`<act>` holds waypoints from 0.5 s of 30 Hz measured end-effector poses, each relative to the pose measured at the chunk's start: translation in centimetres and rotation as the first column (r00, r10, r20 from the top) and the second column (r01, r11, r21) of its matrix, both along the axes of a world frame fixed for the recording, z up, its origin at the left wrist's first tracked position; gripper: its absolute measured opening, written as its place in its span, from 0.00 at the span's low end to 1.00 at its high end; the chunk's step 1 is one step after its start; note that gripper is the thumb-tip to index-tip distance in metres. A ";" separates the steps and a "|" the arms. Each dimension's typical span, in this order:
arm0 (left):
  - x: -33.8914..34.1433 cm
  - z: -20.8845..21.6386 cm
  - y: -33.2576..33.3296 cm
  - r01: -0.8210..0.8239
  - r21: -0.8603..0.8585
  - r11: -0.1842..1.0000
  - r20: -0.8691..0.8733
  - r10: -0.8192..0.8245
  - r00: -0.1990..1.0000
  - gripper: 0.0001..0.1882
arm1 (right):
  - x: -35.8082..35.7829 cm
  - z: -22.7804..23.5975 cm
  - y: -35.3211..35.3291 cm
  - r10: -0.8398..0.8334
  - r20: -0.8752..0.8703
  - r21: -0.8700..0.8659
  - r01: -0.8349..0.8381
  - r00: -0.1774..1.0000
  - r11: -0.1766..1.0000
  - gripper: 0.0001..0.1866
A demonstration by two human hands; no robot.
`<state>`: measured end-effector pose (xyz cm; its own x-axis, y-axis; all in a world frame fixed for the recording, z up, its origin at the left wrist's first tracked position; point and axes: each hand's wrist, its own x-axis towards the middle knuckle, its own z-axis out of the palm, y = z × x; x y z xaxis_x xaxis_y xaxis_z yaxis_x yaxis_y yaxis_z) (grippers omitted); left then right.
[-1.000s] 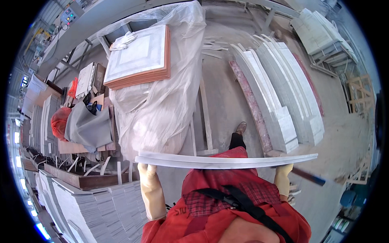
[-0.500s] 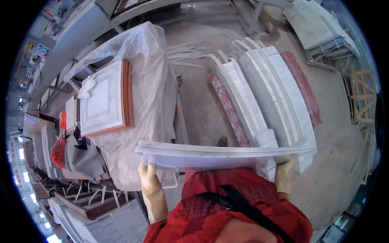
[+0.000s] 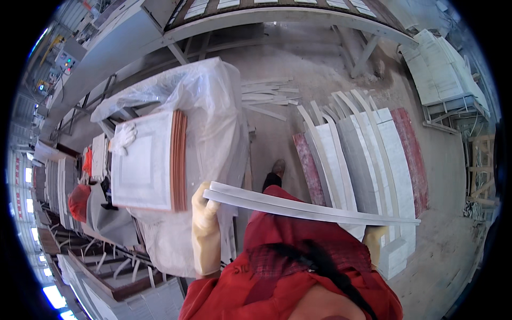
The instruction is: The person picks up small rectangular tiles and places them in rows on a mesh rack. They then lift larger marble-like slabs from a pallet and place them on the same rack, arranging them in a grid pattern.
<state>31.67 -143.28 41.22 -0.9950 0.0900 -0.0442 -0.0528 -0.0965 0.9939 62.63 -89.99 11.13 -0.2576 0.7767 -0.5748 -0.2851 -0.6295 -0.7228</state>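
A pair of long, narrow white stone slabs [image 3: 314, 209], seen edge-on and lying face to face, spans the space in front of my body. Around the left end, the fingers of my left hand [image 3: 204, 207], in a cream glove, are closed. My right hand [image 3: 375, 234], gloved alike, is at the slabs toward their right end; the slabs hide most of its fingers. To the right, more white slabs and long strips [image 3: 341, 160] rest in a row between red-stained boards [image 3: 408, 154].
At the left, framed white panels [image 3: 141, 160] lie stacked on plastic sheeting [image 3: 216, 138], a white glove [image 3: 124, 140] on top. Loose strips [image 3: 272, 93] litter the floor ahead. A long machine bench [image 3: 277, 15] crosses the far side. Another slab stack [image 3: 440, 69] stands far right.
The slabs have tilted, their left end now farther from me than the right. My view has shifted, and one foot and lower leg now show more fully ahead.
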 end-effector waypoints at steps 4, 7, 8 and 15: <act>-12.7 -1.0 0.0 0.059 -0.172 0.983 -0.249 -0.101 0.963 0.45 | -8.8 1.2 -0.1 -0.007 -0.016 0.036 0.007 1.000 0.999 0.21; -19.9 1.3 1.5 0.083 -0.041 0.996 -0.180 -0.090 0.980 0.35 | -13.2 1.7 -1.5 -0.034 -0.013 0.026 0.034 0.999 0.999 0.21; -21.9 1.7 1.8 0.109 -0.046 0.993 -0.197 -0.116 0.974 0.35 | -15.1 2.0 -1.3 -0.037 -0.005 0.024 0.037 0.999 0.999 0.21; -33.6 7.1 8.7 0.253 -0.197 0.947 -0.347 -0.308 0.886 0.34 | -24.8 2.4 -0.6 -0.081 -0.026 0.022 0.082 0.996 0.996 0.21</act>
